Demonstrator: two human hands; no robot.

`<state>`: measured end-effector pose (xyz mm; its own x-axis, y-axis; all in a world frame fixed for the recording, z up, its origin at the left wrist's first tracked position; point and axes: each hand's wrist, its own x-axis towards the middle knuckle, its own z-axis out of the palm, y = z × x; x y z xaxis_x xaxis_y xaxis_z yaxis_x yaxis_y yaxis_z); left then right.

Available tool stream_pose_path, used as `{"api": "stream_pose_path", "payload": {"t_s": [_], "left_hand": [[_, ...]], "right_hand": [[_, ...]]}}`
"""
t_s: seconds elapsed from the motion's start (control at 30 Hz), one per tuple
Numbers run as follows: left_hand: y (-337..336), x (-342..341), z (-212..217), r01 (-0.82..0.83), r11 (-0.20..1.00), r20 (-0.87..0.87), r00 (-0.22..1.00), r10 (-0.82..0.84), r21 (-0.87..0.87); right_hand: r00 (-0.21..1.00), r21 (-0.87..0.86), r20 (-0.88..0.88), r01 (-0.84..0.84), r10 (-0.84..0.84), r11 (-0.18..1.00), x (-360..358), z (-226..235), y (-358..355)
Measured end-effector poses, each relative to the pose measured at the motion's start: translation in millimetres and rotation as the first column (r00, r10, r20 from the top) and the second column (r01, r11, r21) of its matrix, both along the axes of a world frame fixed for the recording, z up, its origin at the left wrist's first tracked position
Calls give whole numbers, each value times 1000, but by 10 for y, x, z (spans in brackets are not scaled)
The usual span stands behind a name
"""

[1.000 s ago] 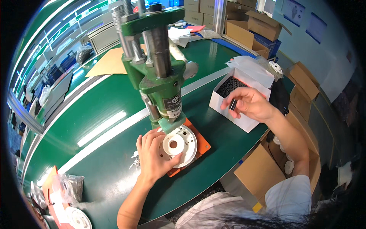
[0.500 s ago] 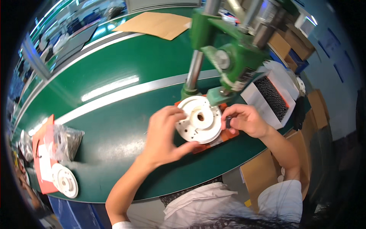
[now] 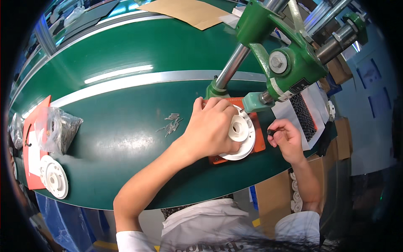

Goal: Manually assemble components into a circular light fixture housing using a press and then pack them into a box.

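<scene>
Fingers of the left hand clasp a white disc on the orange plate, beside the green press. Near the plate's right edge, the right hand pinches a small black part. Metal pins lie on the green table; a white box stands beyond.

We've basically got one fisheye here, worn on the head, tipped down over the green surface from pretty close, with the wearer's forearms poking up from the bottom edge.
</scene>
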<state>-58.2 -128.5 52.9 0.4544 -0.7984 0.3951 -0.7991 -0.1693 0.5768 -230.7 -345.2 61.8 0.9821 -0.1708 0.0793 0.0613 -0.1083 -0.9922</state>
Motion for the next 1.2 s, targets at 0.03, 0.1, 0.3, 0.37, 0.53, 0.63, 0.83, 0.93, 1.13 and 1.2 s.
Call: {"api": "stream_pose_path", "payload": {"t_s": [0.03,0.1,0.3,0.37,0.53,0.63,0.83,0.93,1.13,1.2], "left_hand": [[41,12,41,22,998,-13,1000,-21,53],[196,52,81,42,992,-29,999,-38,117],[1091,215,78,117,993,73,991,-116,-5],[1431,351,-48,166,986,-19,986,-166,10],[1836,445,-424,58,998,-65,996,-56,36],[1860,472,-422,33,998,38,999,-36,58],[1967,489,-481,-41,999,120,992,36,36],[1989,486,-524,-61,997,101,993,56,46],[1963,489,-582,-99,995,183,979,93,26],[1959,481,-583,-107,994,178,979,101,28]], "right_hand": [[1000,-8,27,9,-9,1000,-1,1,-7],[998,-104,65,9,-2,994,37,43,88],[965,-287,192,-117,177,951,236,128,475],[941,-343,201,-192,272,919,423,108,631],[863,-562,110,-355,493,747,1033,87,1081],[841,-600,31,-416,540,683,1373,-15,1287],[827,-623,-47,-463,560,631,1749,-200,1542],[846,-603,-79,-461,527,651,1739,-206,1547],[812,-621,-79,-494,579,609,1770,-226,1517],[803,-620,-77,-502,591,602,1769,-217,1525]]}}
